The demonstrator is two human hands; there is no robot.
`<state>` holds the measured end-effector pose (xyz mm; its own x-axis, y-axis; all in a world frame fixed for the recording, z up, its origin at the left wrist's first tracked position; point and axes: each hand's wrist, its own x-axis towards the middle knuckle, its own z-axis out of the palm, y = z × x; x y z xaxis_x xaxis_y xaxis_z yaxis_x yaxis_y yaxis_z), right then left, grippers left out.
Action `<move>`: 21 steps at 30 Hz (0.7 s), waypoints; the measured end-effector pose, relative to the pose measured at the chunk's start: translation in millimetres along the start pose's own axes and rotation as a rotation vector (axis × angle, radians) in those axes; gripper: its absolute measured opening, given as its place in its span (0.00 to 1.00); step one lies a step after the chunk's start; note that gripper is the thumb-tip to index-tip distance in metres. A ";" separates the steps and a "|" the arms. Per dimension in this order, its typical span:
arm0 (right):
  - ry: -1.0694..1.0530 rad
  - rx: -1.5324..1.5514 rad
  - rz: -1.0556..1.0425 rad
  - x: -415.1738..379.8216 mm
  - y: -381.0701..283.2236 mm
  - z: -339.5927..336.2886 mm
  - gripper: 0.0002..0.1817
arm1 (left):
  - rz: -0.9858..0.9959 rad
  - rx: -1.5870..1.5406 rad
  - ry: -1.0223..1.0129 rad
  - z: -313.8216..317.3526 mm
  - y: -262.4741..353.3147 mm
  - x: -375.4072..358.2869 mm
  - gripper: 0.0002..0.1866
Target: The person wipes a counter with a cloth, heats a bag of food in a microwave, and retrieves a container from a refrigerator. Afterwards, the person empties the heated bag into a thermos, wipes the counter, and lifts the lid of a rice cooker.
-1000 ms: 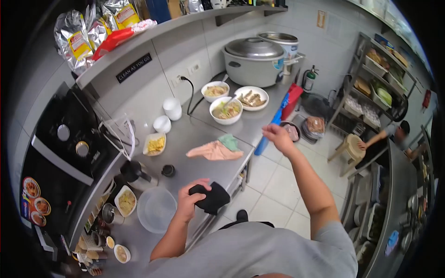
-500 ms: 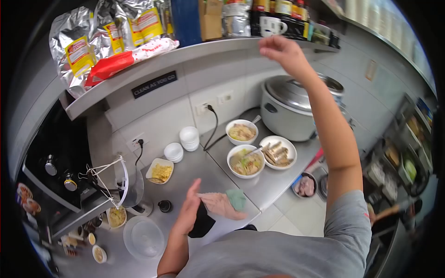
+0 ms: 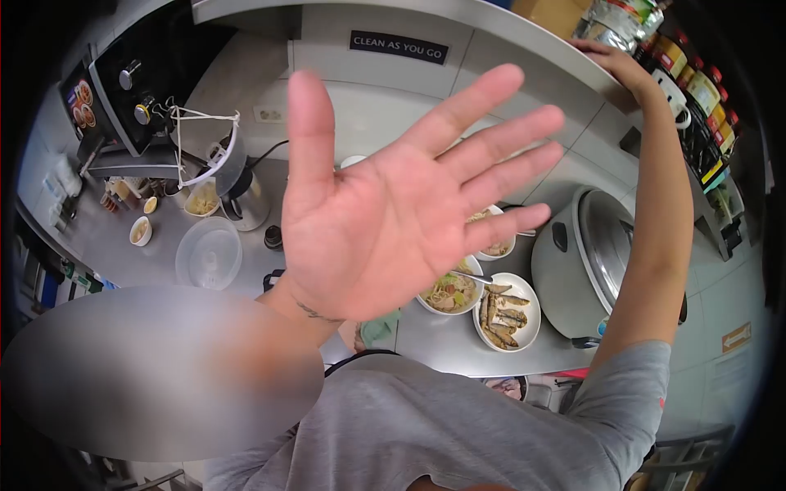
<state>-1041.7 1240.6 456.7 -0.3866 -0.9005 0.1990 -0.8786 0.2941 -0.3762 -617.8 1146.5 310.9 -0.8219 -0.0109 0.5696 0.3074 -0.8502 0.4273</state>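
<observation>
My left hand [image 3: 393,204] is raised close to the camera, palm towards me and fingers spread, holding nothing. It hides much of the counter behind it. My right hand [image 3: 618,69] reaches up to the shelf [image 3: 524,41], its fingers stretched out along the edge beside a white mug [image 3: 673,100]; I see nothing held in it. Below my left fingers stand a bowl of food with greens [image 3: 449,296], a second bowl [image 3: 498,245] partly hidden, and a white plate [image 3: 532,327] of small whole fish [image 3: 501,317].
A large rice cooker [image 3: 565,262] stands at the right. To the left are a clear plastic tub [image 3: 209,254], a bowl of pale food [image 3: 201,199] and a small white cup [image 3: 141,231]. Several bottles [image 3: 704,86] line the shelf. A blurred oval [image 3: 164,372] covers the lower left.
The view has shifted. My left hand has risen from beside the cloth on the counter to in front of the camera and spread open. My right hand has come to the shelf edge.
</observation>
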 end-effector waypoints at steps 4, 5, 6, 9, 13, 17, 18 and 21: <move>0.172 -0.166 -0.028 -3.5 -8.9 2.4 0.29 | 0.025 -0.034 -0.022 -4.3 -32.6 9.1 0.49; 0.274 -0.244 -0.039 -9.5 -16.4 4.6 0.30 | 0.024 -0.013 -0.010 -1.6 -35.7 10.4 0.49; 0.377 -0.323 -0.044 -20.6 -26.8 8.1 0.30 | 0.021 0.006 0.001 1.0 -38.8 11.0 0.49; 0.820 0.009 -0.143 -61.1 -55.2 12.1 0.21 | 0.036 0.064 0.028 6.7 -41.3 11.0 0.48; 0.803 0.785 -0.434 -104.9 -46.2 14.9 0.31 | 0.061 0.071 0.045 14.9 -42.3 4.7 0.47; 0.595 1.315 -0.289 -199.2 -59.8 159.4 0.39 | -0.046 0.151 -0.059 -12.3 -43.1 1.1 0.46; 0.339 1.389 -0.208 -221.3 -45.4 202.8 0.42 | -0.085 0.160 -0.080 -26.1 -46.0 1.3 0.46; -0.009 1.902 0.310 -288.3 -30.2 332.0 0.45 | -0.147 0.118 -0.040 -54.0 -63.7 -6.1 0.46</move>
<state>-810.7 1385.0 110.2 -0.4392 -0.8963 -0.0604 0.6264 -0.2574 -0.7358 -658.2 1172.3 242.4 -0.8431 0.1317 0.5214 0.2416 -0.7734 0.5861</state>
